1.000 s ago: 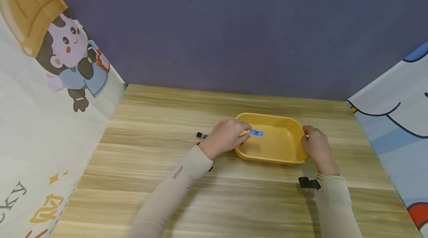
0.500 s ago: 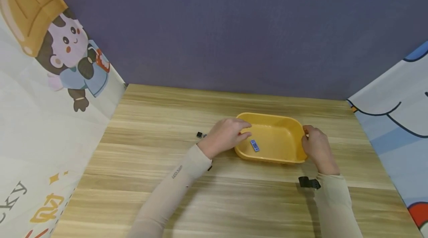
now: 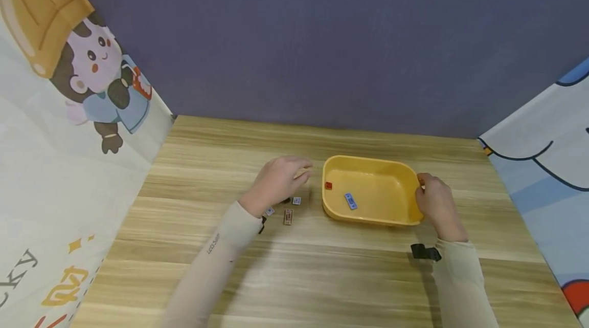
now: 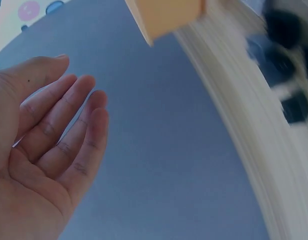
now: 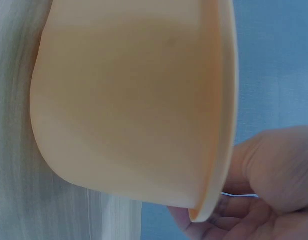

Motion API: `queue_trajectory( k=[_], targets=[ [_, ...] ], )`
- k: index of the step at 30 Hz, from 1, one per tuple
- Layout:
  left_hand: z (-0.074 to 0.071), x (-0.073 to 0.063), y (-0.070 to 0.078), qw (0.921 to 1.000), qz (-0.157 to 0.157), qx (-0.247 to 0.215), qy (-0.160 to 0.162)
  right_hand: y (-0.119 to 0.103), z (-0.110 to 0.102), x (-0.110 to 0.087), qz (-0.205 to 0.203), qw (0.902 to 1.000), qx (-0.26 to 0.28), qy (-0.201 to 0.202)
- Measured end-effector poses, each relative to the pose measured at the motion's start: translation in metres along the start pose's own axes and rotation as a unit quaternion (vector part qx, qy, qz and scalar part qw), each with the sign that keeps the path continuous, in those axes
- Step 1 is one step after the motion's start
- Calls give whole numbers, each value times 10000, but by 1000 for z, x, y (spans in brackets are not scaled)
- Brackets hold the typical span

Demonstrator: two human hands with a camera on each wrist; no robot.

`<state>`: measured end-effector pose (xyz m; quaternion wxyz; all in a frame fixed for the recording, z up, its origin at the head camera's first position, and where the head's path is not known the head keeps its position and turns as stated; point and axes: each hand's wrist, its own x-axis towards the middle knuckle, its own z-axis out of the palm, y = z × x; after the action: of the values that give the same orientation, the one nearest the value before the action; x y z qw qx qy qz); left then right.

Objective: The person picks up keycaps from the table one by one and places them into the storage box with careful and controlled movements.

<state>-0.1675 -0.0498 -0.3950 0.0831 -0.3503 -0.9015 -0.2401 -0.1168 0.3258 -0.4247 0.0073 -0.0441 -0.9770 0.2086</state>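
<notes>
At far left, a white printed panel [image 3: 60, 174] with a cartoon figure [image 3: 103, 77] stands beside the wood-grain table [image 3: 184, 190]. Your left sleeve [image 3: 207, 256] enters from below, with a black wrist device [image 3: 263, 224] at its cuff. Your left hand [image 3: 280, 182] is above the table, just beside the bin but apart from it; its fingers are loosely extended and the thumb is separate from them. Below this hand, on the table, locate a pale tile [image 3: 269, 211], a dark piece [image 3: 286, 200] largely covered by the hand, a reddish-brown tile [image 3: 288, 217] and a small white tile [image 3: 296, 200]. To their right, the yellow bin [image 3: 368, 221] sits upright. A red tile [image 3: 328, 186] is inside at its left end; whether it touches floor or wall cannot be determined. A blue tile [image 3: 350, 201] lies slantwise on the bin floor. Your right hand [image 3: 437, 202] grips the bin's right-end rim, fingers curled round it. A second wrist device [image 3: 425, 252] is at your right cuff.
</notes>
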Motion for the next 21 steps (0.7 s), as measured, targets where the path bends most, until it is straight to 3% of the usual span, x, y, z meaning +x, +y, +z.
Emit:
queue_trajectory(
  k=[12,21],
  targets=[
    [-11,-35,-43,9975,-704,-51,99,-2,-1,-1,79,9999,38,-71],
    [0,-48,-66,9907,-1181,-184,-653,0,-1,-1,38,10000,0,-92]
  ],
)
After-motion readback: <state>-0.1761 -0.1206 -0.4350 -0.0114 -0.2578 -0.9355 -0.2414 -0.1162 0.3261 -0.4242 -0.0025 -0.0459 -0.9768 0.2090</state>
